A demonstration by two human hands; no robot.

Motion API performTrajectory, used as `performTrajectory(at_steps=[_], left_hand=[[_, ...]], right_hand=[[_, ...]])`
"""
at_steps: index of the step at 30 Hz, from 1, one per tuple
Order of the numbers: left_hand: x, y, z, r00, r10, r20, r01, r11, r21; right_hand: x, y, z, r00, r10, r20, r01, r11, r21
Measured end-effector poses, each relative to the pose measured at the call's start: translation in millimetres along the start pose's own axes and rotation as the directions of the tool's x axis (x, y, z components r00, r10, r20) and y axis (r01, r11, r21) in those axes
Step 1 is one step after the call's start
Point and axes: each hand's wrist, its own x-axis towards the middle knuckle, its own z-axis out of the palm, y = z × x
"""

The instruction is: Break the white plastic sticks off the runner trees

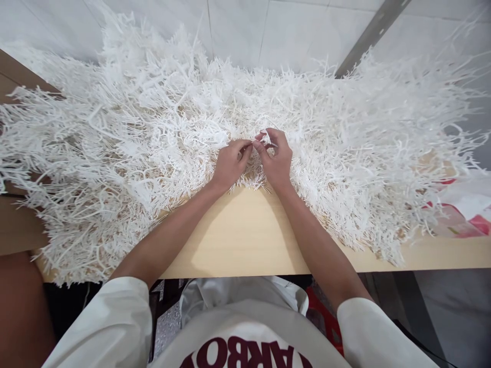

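A large heap of white, thin-stranded branching sprigs covers most of the table, plastic by the look of it. Above the near middle of the heap, my left hand and my right hand meet at the fingertips. Between them is a small white sprig, pinched by the thumb and forefinger of each hand. Its tuft shows among my right fingers, while its thin stem end lies at the left fingertips. The fingers partly hide it, so its full shape cannot be made out.
Pale wooden tabletop shows between my forearms. At the right edge lies a clear and red plastic bag. Brown cardboard stands on the left. Behind the heap are light tiles and a grey metal bar.
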Motion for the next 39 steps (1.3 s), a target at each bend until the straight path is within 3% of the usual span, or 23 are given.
performTrajectory(at_steps=[7,14,20,33,39], left_hand=[[-0.3,2.6,-4.0,0.996,-0.047,-0.069,0.045,0.998,-0.034],[1.5,2.2,-4.4,0.996,0.006,-0.083,-0.005,1.0,0.022],[0.6,0.9,-2.7,1.0,0.025,-0.016,-0.024,0.999,0.03],[1.1,-0.6,-3.2,0.994,0.012,-0.108,-0.017,0.999,-0.041],[-2.3,-0.6,-1.5,0.995,0.1,-0.006,-0.099,0.994,0.036]], right_hand=[[1.4,-3.4,0.0,0.99,0.09,0.11,-0.092,0.995,0.021],[3.5,2.5,0.1,0.989,0.106,0.101,-0.112,0.992,0.064],[3.7,8.6,-0.7,0.992,0.079,0.099,-0.082,0.996,0.029],[1.1,-6.1,-1.6,0.973,0.046,0.227,-0.052,0.998,0.018],[-0.5,-12.8,-1.1,0.968,0.151,0.201,-0.152,0.988,-0.012]])
